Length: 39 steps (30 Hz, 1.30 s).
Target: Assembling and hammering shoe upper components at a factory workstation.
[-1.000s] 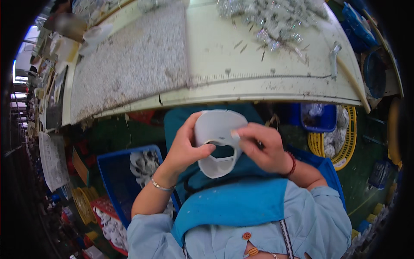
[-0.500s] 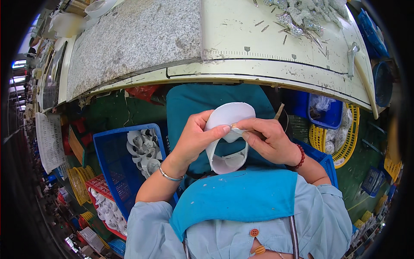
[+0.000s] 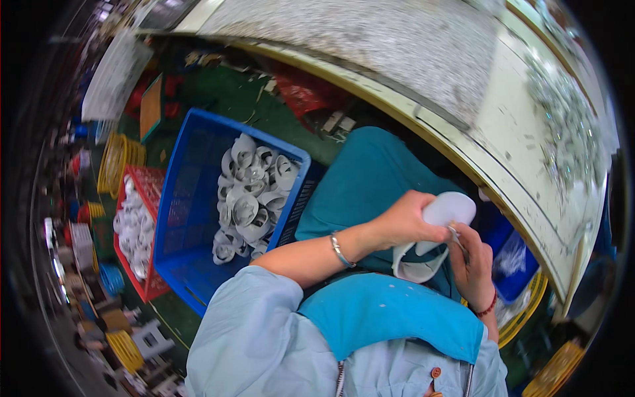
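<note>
The worktop (image 3: 512,155) is brightly and fairly evenly lit; deep shadow is cast under its near edge. Glare from overhead lamps (image 3: 173,2) is caught beyond its left corner. Speckled slab (image 3: 370,46) is smeared, glittery heap (image 3: 569,122) by the right edge softened. White piece (image 3: 451,208) is washed pale. Near edge is bowed by the lens; distant clutter at far left is squeezed, blurred; surrounding rim is blacked out.
</note>
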Each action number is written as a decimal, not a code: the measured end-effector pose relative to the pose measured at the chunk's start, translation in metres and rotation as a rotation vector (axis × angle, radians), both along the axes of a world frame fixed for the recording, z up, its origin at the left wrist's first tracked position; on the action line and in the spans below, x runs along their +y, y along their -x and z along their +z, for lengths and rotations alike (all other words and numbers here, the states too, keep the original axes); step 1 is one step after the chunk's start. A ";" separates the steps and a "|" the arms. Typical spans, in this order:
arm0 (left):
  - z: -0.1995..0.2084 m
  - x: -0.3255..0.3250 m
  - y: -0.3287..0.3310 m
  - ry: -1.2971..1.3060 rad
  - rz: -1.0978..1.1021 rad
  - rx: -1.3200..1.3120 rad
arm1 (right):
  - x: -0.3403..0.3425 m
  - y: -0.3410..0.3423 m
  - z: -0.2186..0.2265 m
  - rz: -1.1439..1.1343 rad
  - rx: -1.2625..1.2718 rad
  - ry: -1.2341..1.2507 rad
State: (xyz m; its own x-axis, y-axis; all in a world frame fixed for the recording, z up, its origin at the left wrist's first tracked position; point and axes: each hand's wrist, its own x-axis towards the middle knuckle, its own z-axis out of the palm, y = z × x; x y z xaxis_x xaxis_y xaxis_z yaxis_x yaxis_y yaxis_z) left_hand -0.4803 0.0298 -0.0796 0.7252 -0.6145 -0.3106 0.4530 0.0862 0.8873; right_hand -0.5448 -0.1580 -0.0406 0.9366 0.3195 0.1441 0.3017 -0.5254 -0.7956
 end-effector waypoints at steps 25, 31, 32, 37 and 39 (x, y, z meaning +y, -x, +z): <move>-0.029 0.013 0.005 0.242 0.180 0.021 | 0.003 -0.023 0.000 -0.083 0.241 0.040; -0.007 0.029 0.005 -0.043 0.209 -0.444 | 0.011 -0.026 -0.003 -0.035 0.237 -0.106; -0.006 0.029 0.004 -0.044 0.202 -0.446 | 0.014 -0.028 -0.002 -0.041 0.235 -0.108; 0.002 0.026 -0.004 0.116 0.131 -0.445 | 0.021 -0.035 0.005 0.099 -0.011 -0.009; -0.002 0.018 -0.003 0.139 0.136 -0.399 | 0.022 -0.034 0.004 0.112 -0.068 0.030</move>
